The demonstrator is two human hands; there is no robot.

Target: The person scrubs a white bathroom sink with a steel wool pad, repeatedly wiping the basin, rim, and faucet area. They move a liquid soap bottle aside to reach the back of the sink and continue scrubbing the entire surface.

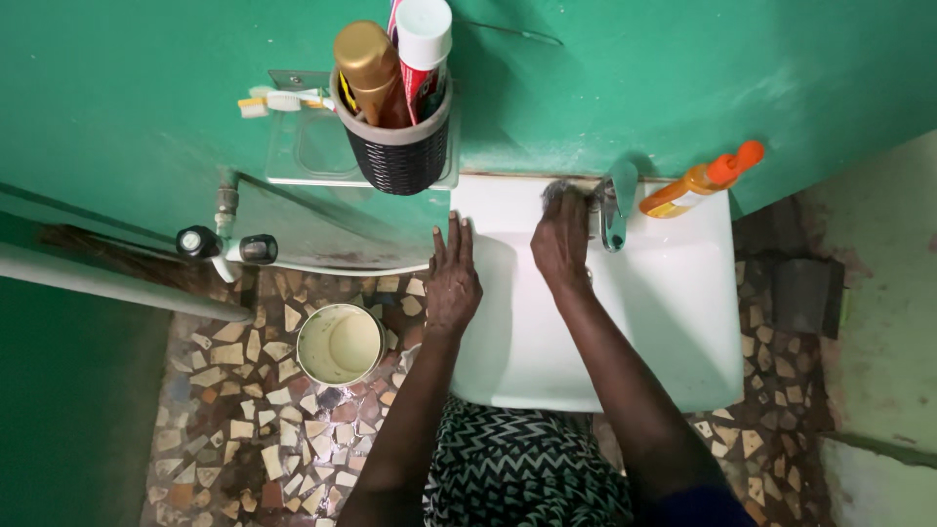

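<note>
A green wall [683, 68] backs a mosaic-tiled floor [244, 429] and white sink [683, 332], where the left hand [452, 283] lies flat on the left rim, fingers together, and the right hand's [561, 239] fingers curl around a grey scrubbing pad [564, 189] at the far rim – its long axis unclear – just left of the tap [613, 210].

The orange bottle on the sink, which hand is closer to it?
The right hand. It sits at the back of the white sink by the tap, just left of the orange bottle. The left hand rests farther away on the sink's left edge.
</note>
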